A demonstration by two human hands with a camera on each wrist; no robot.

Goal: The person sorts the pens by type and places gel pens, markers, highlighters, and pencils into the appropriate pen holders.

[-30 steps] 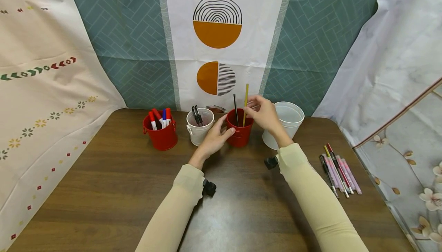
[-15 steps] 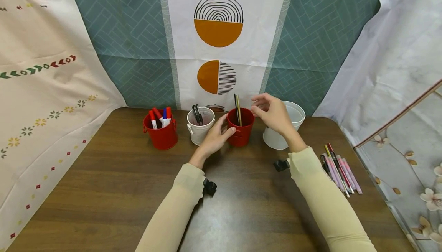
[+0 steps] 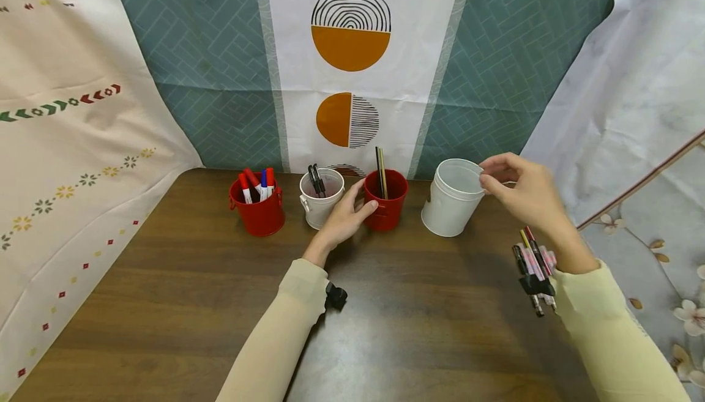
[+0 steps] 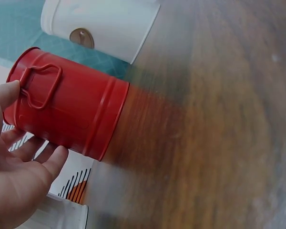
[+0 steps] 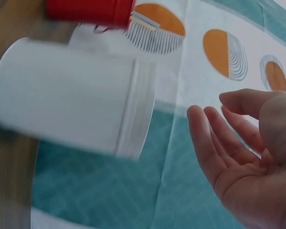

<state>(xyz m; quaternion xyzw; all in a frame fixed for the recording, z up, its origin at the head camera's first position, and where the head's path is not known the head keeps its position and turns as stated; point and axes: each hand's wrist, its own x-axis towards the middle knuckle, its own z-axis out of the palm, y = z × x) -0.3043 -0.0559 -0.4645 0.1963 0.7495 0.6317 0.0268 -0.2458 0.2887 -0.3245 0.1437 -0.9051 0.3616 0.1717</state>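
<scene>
My left hand (image 3: 343,217) holds the side of a small red metal bucket (image 3: 385,217). In the left wrist view its thumb lies at the bucket's wire handle (image 4: 46,95) near the rim, with the fingers along the side. Two slim pencils, a black one (image 3: 377,162) and a yellowish one (image 3: 384,172), stand upright together in this bucket. My right hand (image 3: 525,194) is in the air just right of a white bucket (image 3: 447,213), its fingers loosely bent. The right wrist view shows nothing between that thumb and fingers.
Left of my left hand stands a smaller white bucket (image 3: 318,213) with several black pens. Farther left, a second red bucket (image 3: 263,218) holds red and blue markers. Loose pens and pencils (image 3: 533,255) lie on the table's right side, partly behind my right wrist. Fabric hangs behind.
The yellow pencil was in my right hand above the red bucket; it now stands inside beside the black one. My right hand has moved right, past the white bucket. The left hand stays put.
</scene>
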